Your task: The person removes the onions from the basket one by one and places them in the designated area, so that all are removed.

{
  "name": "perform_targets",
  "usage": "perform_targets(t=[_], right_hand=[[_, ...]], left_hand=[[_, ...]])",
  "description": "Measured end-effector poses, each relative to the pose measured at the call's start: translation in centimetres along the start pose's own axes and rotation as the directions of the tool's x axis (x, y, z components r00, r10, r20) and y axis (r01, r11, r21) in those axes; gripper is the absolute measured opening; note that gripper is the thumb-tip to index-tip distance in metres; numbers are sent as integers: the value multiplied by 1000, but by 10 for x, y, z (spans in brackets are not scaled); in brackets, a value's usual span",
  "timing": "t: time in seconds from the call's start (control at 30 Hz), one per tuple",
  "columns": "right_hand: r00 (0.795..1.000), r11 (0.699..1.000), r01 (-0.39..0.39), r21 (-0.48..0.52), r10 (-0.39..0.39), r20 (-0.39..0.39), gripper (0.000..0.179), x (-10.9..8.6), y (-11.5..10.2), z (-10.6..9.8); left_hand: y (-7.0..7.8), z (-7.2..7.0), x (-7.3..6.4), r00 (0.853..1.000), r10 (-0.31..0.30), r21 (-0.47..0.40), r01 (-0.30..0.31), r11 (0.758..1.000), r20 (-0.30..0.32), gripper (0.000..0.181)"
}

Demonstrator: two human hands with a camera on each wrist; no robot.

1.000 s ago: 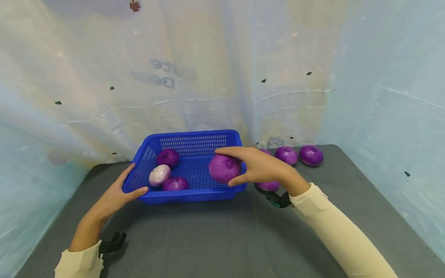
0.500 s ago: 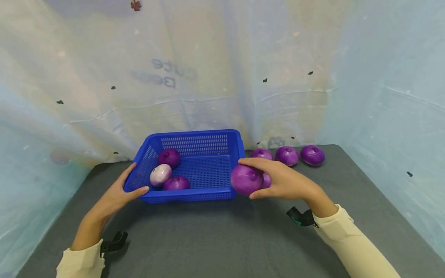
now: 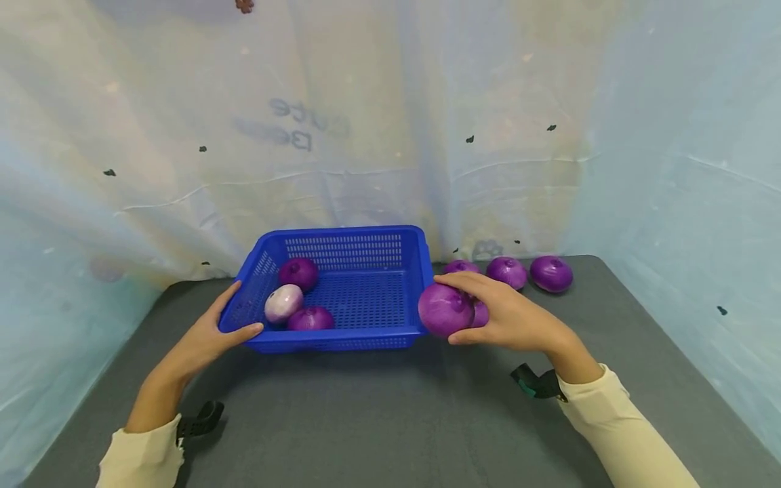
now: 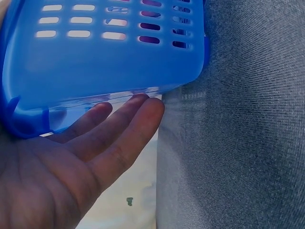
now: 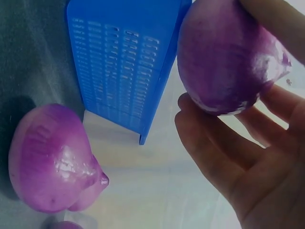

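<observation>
A blue perforated basket (image 3: 360,339) stands on the dark table, with two purple onions and one paler onion (image 3: 283,303) at its left end. My left hand (image 3: 201,342) rests against the basket's left front corner, thumb by the front rim; the left wrist view shows its fingers (image 4: 126,140) nearly straight beside the wall. My right hand (image 3: 518,315) grips a purple onion (image 3: 445,310) between thumb and fingers, at the basket's right end. In the right wrist view this onion (image 5: 224,57) is held above the table. Another onion (image 3: 481,314) is partly hidden behind the right hand.
Behind the right hand several purple onions lie in a row, among them a middle one (image 3: 506,272) and a right one (image 3: 551,274). The grey table (image 3: 378,413) runs up to a pale curtain (image 3: 366,122) close behind the basket.
My right hand has moved right with its onion, from over the basket's right end to beside its right front corner. The left hand and the basket stay nearly in place.
</observation>
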State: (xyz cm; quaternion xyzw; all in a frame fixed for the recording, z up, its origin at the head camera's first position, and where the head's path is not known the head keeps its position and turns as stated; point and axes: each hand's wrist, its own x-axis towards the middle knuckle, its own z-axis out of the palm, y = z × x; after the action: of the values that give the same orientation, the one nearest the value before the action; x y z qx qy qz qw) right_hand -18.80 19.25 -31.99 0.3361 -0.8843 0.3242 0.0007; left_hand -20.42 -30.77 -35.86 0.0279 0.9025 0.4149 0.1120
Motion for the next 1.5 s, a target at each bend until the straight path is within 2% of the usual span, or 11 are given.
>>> perform_targets(t=[0.5,0.7,0.97,1.17,1.5], right_hand=[[996,995,-86,-55,84,-31,88,-9,11,-19],[994,991,-103,-85,99,-55,90,-13,22,-30],[985,981,-165,-100,159,-69,88,-23,40,-43],[983,976,-173,-135,163,-82,87,-28,50,-51],[977,974,-204,-96,196,-88,86,-34,60,-57]], left_hand=[[0,-1,2,1000,14,-2,-14,1000,6,97],[-1,0,1,1000,16,-22,-16,1000,11,96],[1,2,0,1000,23,-66,-21,998,17,95],[0,2,1,999,28,-78,-27,997,21,95],[1,2,0,1000,22,-81,-20,996,21,95]])
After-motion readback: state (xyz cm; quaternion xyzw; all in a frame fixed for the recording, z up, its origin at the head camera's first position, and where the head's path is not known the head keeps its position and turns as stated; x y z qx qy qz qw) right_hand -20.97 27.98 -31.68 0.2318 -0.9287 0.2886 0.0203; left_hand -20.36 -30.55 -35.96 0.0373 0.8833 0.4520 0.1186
